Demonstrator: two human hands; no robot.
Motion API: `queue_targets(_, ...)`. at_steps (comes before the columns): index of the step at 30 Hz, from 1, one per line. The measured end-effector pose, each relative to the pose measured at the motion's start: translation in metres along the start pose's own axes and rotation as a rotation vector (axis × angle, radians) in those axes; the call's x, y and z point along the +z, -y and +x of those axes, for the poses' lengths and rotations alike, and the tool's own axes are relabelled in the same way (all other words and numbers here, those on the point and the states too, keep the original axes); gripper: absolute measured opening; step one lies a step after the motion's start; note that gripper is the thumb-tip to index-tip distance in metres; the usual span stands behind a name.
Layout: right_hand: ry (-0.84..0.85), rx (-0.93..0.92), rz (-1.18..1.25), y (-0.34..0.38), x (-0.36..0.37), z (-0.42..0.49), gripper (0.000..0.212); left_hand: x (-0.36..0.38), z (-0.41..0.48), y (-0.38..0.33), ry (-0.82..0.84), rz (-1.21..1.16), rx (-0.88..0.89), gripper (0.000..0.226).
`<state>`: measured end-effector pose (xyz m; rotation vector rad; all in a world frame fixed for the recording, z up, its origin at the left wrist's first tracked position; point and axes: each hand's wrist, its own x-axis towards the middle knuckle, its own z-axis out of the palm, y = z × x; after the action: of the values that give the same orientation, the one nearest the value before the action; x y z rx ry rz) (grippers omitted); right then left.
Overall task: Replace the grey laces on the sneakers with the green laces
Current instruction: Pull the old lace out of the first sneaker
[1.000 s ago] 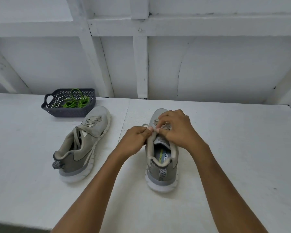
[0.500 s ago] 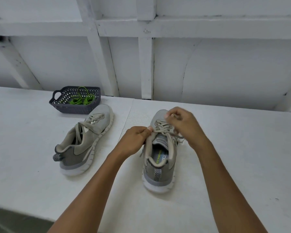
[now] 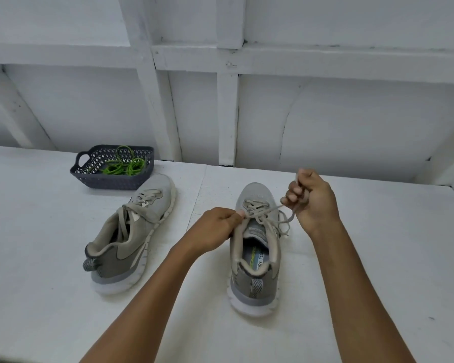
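Observation:
Two grey sneakers stand on the white table. The right sneaker [image 3: 254, 260] points away from me, its grey lace [image 3: 262, 214] loosened over the tongue. My left hand [image 3: 215, 226] pinches the lace at the shoe's left eyelets. My right hand [image 3: 311, 203] grips a strand of the same lace, raised above and to the right of the toe, the strand taut between hand and shoe. The left sneaker [image 3: 131, 231] lies angled to the left, still laced in grey. The green laces [image 3: 123, 165] lie bunched in a dark basket [image 3: 116, 180].
The dark perforated basket sits at the back left, just behind the left sneaker's toe. A white panelled wall [image 3: 325, 121] closes the table's far edge. The table's front edge [image 3: 24, 358] runs near my forearms.
My right hand has lifted up and to the right, drawing a lace strand out from the right sneaker. My left hand has kept its pinch at the eyelets.

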<state>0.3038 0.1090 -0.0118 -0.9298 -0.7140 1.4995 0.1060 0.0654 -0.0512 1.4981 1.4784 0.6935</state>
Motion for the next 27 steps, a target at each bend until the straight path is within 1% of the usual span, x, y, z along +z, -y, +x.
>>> queue_targets(2, -0.098, -0.064, -0.245, -0.001, -0.003, -0.001, 0.029, -0.004, 0.001, -0.004, 0.038, 0.025, -0.011, 0.050)
queue_targets(4, -0.154, -0.141, -0.564, 0.001, -0.005, -0.003, 0.026, -0.006, 0.003, -0.007, 0.048, 0.097, 0.004, 0.047)
queue_targets(6, -0.145, -0.202, -0.913, 0.002, -0.005, -0.007, 0.019, -0.007, 0.005, -0.008, 0.018, 0.188, 0.046, 0.038)
queue_targets(8, -0.105, -0.184, -1.239, 0.002, -0.005, -0.014, 0.017, -0.007, 0.008, -0.008, -0.041, 0.245, 0.135, 0.021)
queue_targets(9, -0.082, -0.153, -1.344, 0.001, -0.004, -0.018, 0.018, -0.007, 0.009, -0.009, -0.068, 0.261, 0.194, 0.015)
queue_targets(10, -0.067, -0.132, -1.398, -0.002, -0.004, -0.021, 0.019, -0.007, 0.011, -0.010, -0.078, 0.287, 0.257, 0.012)
queue_targets(12, -0.059, -0.121, -1.434, -0.006, -0.002, -0.028, 0.018, -0.007, 0.014, -0.014, -0.075, 0.382, 0.374, 0.012)
queue_targets(15, -0.044, -0.057, -1.396, -0.008, 0.003, -0.041, 0.018, -0.004, 0.016, -0.024, -0.041, 0.585, 0.514, 0.020)
queue_targets(17, -0.047, -0.028, -1.425, -0.010, 0.007, -0.049, 0.017, -0.002, 0.017, -0.028, -0.009, 0.746, 0.560, 0.023)
queue_targets(19, -0.064, -0.045, -1.437, -0.013, 0.009, -0.054, 0.018, 0.001, 0.019, -0.030, -0.014, 0.852, 0.593, 0.024)
queue_targets(22, -0.123, -0.088, -1.407, -0.020, 0.009, -0.059, 0.017, 0.004, 0.021, -0.030, -0.041, 0.906, 0.633, 0.024)
queue_targets(25, -0.157, -0.106, -1.381, -0.024, 0.007, -0.061, 0.018, 0.004, 0.021, -0.031, -0.047, 0.897, 0.682, 0.025)
queue_targets(27, -0.173, -0.096, -1.350, -0.022, 0.004, -0.059, 0.018, -0.003, 0.022, -0.027, -0.135, 0.825, 0.682, 0.025)
